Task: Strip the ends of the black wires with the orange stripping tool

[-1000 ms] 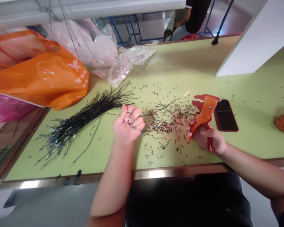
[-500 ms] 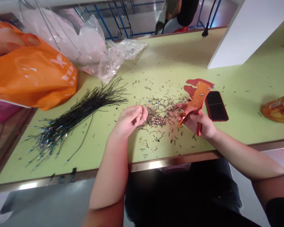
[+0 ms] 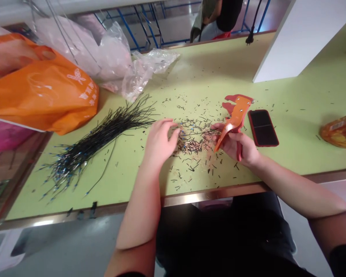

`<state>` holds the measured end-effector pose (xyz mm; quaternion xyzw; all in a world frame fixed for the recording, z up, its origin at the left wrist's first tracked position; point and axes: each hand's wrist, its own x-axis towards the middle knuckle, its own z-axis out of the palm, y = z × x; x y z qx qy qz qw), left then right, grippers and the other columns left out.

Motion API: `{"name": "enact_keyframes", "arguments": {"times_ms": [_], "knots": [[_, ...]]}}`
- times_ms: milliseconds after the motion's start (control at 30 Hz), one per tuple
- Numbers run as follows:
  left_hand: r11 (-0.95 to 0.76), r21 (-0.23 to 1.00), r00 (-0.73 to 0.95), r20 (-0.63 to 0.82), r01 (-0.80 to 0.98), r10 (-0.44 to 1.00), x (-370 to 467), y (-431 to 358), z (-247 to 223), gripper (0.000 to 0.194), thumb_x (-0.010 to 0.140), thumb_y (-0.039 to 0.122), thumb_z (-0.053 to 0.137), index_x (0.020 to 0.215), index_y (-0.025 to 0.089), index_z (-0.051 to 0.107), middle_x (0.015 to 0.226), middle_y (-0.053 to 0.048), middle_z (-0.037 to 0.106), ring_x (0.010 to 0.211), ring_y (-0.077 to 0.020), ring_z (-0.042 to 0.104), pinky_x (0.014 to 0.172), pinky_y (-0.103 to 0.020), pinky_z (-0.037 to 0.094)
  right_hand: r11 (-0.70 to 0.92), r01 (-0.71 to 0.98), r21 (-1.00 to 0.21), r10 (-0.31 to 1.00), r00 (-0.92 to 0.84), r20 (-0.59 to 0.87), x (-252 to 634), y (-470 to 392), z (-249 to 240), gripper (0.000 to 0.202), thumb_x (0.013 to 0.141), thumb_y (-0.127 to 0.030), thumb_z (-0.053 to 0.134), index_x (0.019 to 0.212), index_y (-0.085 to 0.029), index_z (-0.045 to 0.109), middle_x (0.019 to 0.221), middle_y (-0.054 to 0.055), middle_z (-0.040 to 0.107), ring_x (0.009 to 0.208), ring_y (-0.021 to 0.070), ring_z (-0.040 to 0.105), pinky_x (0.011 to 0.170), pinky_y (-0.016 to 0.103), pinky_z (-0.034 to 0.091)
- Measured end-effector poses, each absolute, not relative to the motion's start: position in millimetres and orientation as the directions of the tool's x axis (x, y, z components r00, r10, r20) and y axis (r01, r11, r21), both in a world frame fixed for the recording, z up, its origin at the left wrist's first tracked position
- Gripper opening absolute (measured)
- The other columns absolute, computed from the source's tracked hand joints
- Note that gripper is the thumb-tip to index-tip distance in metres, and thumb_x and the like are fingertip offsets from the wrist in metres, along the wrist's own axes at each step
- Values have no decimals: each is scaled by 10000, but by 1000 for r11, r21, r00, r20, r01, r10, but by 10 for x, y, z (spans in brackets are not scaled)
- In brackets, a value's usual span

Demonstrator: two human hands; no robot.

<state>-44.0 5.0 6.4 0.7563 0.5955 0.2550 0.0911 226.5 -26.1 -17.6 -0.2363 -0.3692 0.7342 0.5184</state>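
Note:
My right hand (image 3: 240, 148) is wrapped round a red and orange wire stripper (image 3: 238, 111), its jaws pointing up and to the left. A thin black wire (image 3: 200, 133) reaches leftward from near that hand's fingertips; whether they grip it I cannot tell. My left hand (image 3: 163, 140) hovers at the left side of the scrap pile, thumb and fingers apart, with nothing visible between them. Black and coppery wire offcuts (image 3: 194, 146) lie scattered between the hands. Left of my left hand rests a bundle of black wires (image 3: 98, 136) with blue and shiny ends.
A single wire (image 3: 103, 171) lies below the bundle. An orange bag (image 3: 46, 92) and clear plastic bags (image 3: 138, 75) occupy the back left. Right of the stripper are a phone (image 3: 263, 128), a white panel (image 3: 301, 42) and an orange package (image 3: 341, 130). A person (image 3: 216, 19) sits beyond the table.
My left hand has turned and its curled fingers have spread apart. My right hand and the wire stripper have shifted slightly left.

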Motion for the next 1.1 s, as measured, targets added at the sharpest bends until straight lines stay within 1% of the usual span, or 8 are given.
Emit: {"name": "enact_keyframes", "arguments": {"times_ms": [100,167,267,433,567,767,933,1100], "knots": [[-444,547,383,230,709,895,-122,-90,58,271,1076,315,476,1226,215,678,1325,-93,725,1228,-238,676,1070,-424,542,-281,-536,-796,879,-477,11,2182,-315,-246,349,866,-331,714,1190,-200,732,1314,103,733,1058,240,738,962,385,615],[-429,574,427,147,697,892,13,-147,41,303,1097,303,424,1218,220,688,1186,-77,778,1071,-221,733,933,-379,586,-306,-491,-816,845,-534,5,2168,-341,-280,336,876,-328,729,1187,-200,722,1262,107,761,1117,269,742,1033,435,584],[-420,584,434,125,695,892,36,-148,7,310,1097,298,429,1165,228,723,1113,-59,803,1003,-216,749,874,-354,582,-278,-457,-845,841,-541,16,2205,-346,-286,307,907,-293,719,1206,-222,718,1240,82,772,1171,263,738,1110,446,530],[-470,544,337,330,696,882,-88,-98,-43,267,1076,303,505,1031,190,743,1014,-78,807,901,-212,737,821,-349,554,-230,-417,-879,872,-490,4,2292,-307,-267,325,902,-294,714,1224,-246,702,1426,84,681,1169,270,732,1086,474,538],[-526,477,275,500,704,821,-76,-138,-52,205,1066,296,556,1018,196,729,975,-70,801,887,-193,724,793,-320,518,-256,-328,-910,867,-495,-66,2293,-324,-270,397,922,-284,687,1314,-232,642,1265,92,744,1226,272,683,1109,477,512],[-604,309,358,580,734,732,22,-279,-20,191,1061,263,564,965,202,717,772,-37,729,728,-170,641,618,-297,370,-247,-292,-924,833,-551,-48,2208,-410,-251,298,956,-285,655,1243,-203,658,1109,76,749,1108,255,698,1031,434,548],[-670,285,338,691,685,639,73,-363,-7,131,1040,230,597,961,192,694,693,-3,670,664,-135,594,595,-271,373,-273,-324,-906,854,-515,-73,2180,-420,-317,200,975,-306,645,1130,-186,682,1038,80,742,1021,256,710,914,410,594],[-646,318,289,698,694,655,66,-361,0,138,1040,240,591,955,199,690,699,-2,679,646,-128,583,593,-270,396,-307,-328,-893,849,-518,-102,2217,-417,-364,198,973,-307,640,1124,-189,688,1050,87,740,1010,257,714,868,390,607]]}}
